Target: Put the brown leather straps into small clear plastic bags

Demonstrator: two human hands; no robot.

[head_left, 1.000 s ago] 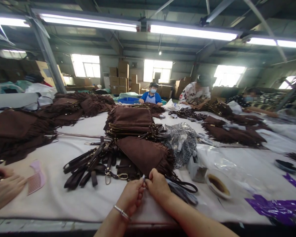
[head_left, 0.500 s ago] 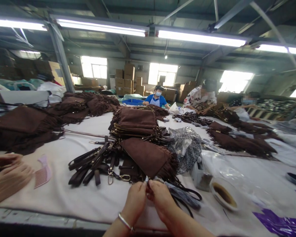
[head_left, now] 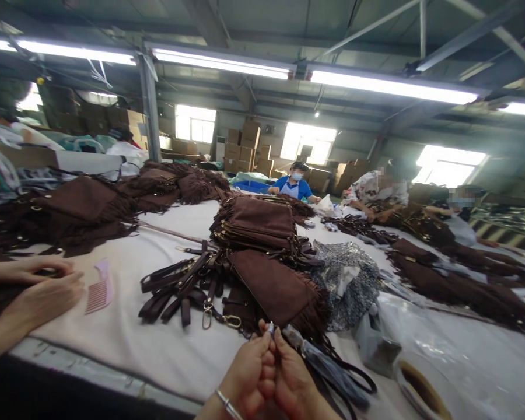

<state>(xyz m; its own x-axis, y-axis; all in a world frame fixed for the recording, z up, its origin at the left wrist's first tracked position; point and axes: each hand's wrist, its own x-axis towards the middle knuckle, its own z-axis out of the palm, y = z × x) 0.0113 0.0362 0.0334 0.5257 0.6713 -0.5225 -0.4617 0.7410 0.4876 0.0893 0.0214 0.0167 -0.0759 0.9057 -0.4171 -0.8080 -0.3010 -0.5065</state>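
My left hand (head_left: 250,368), with a bangle on the wrist, and my right hand (head_left: 292,370) are pressed together at the table's near side. Between the thumbs and fingertips I pinch a small shiny piece (head_left: 270,328); its kind is too small to make out. Just beyond the fingers lies a brown fringed bag (head_left: 273,283), in front of a stack of similar bags (head_left: 258,219). Dark straps (head_left: 181,283) with gold clasps are heaped to the left. A plastic-wrapped strap piece (head_left: 332,370) lies by my right hand.
Another person's hands (head_left: 44,291) are at the left, near a pink comb (head_left: 100,286). To the right are crumpled speckled wrapping (head_left: 350,280), a grey box (head_left: 376,341) and a tape roll (head_left: 422,388). More brown bags (head_left: 459,291) lie beyond; several people sit across.
The camera view has swung left, so things appear farther right. My hands stay together on the small shiny piece, with the fingers now turned more upward. The other person's hands have shifted slightly.
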